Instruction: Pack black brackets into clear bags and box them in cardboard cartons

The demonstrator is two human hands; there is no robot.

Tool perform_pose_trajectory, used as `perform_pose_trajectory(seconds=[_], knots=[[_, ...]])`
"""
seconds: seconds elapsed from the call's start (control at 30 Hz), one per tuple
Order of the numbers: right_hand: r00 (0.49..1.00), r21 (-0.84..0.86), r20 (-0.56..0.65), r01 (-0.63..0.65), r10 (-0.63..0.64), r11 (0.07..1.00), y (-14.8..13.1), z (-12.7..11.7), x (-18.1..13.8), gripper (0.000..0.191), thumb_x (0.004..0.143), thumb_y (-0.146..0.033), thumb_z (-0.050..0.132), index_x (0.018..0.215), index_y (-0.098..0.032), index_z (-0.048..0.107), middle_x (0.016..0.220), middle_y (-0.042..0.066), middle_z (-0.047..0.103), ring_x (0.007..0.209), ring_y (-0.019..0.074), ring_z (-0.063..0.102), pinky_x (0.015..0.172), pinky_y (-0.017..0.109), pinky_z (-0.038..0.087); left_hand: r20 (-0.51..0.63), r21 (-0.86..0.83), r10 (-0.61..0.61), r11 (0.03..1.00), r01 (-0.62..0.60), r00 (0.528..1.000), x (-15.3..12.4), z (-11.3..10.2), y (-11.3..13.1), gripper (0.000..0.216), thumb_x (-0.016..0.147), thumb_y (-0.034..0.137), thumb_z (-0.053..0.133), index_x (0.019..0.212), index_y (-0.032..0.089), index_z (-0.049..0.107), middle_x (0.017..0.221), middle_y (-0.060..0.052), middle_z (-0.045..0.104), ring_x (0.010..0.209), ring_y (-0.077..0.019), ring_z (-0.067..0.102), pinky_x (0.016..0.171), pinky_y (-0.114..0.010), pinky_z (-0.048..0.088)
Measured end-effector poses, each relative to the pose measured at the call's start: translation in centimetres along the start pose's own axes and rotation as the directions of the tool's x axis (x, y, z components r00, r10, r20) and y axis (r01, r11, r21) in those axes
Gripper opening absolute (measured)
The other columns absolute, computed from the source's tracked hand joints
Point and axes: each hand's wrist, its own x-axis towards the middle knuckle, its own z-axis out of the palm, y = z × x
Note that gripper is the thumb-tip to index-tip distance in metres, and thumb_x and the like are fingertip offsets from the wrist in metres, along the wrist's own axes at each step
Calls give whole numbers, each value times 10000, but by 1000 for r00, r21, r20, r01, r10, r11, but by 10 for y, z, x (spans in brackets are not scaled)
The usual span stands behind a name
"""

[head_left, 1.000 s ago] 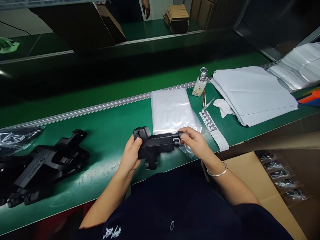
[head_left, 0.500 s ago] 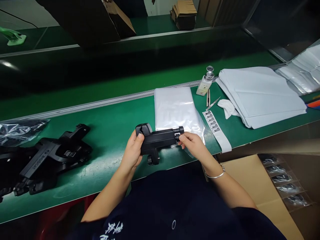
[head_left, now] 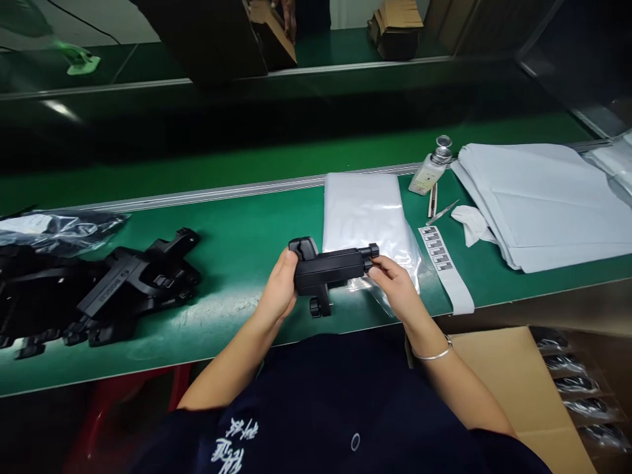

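A black plastic clamp bracket (head_left: 332, 268) is held level over the front of the green bench, with a rounded jaw at its left end and a short foot below. My left hand (head_left: 280, 286) is closed round its left end, thumb on the near side. At the other end, the fingers of my right hand (head_left: 394, 282) pinch a small knob by the rod; the fingertips are partly hidden. Behind the bracket lies a stack of clear plastic bags (head_left: 363, 207). Several similar black brackets (head_left: 116, 286) are heaped on the bench to the left.
A white pump bottle (head_left: 428, 174), a cutter (head_left: 433, 199), tweezers (head_left: 443, 212), a label strip (head_left: 447, 273) and white sheets (head_left: 548, 197) lie to the right. An open carton (head_left: 518, 388) with bagged black parts stands below. Across the bench, a person's hand (head_left: 289, 20) touches a box.
My view has shifted left, so the bench things appear further right. Both hands still hold the bracket, which has tilted slightly. The other person's hand shows more by the box.
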Motion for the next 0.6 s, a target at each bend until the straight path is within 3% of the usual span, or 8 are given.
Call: perform_pose_trajectory(seconds=[0.2, 0.37, 0.47, 0.6], knots=[[997, -113, -64, -48, 41, 992, 7, 0, 4, 363, 840, -565, 624, 732, -218, 606, 706, -13, 555, 738, 174, 528, 761, 316, 450, 63, 3, 25, 1000, -25, 998, -3, 2, -1, 586, 686, 701, 691, 1011, 214, 678, 1001, -38, 697, 978, -204, 631, 899, -306, 488], [1000, -33, -24, -13, 12, 999, 7, 1, 8, 295, 820, -516, 669, 873, -225, 680, 848, 13, 651, 862, 197, 575, 855, 347, 452, 127, 20, 20, 1000, -23, 992, 1, 0, -2, 542, 739, 683, 659, 1020, 219, 672, 980, -26, 679, 980, -193, 604, 900, -295, 464], [996, 14, -34, -87, 87, 996, 5, 2, 9, 354, 768, -541, 713, 928, -226, 692, 885, 26, 676, 885, 206, 599, 867, 366, 473, 121, 13, 15, 1000, -17, 992, 2, 0, -5, 544, 744, 689, 650, 1020, 220, 658, 984, -27, 670, 972, -193, 596, 886, -294, 459], [980, 55, -46, -190, 193, 980, 5, 3, 10, 394, 752, -605, 700, 791, -214, 678, 801, 22, 651, 810, 189, 605, 806, 351, 511, 139, 50, 117, 991, -126, 983, 0, -1, -6, 523, 800, 667, 603, 1101, 240, 628, 1068, -30, 653, 1041, -203, 578, 933, -306, 440]])
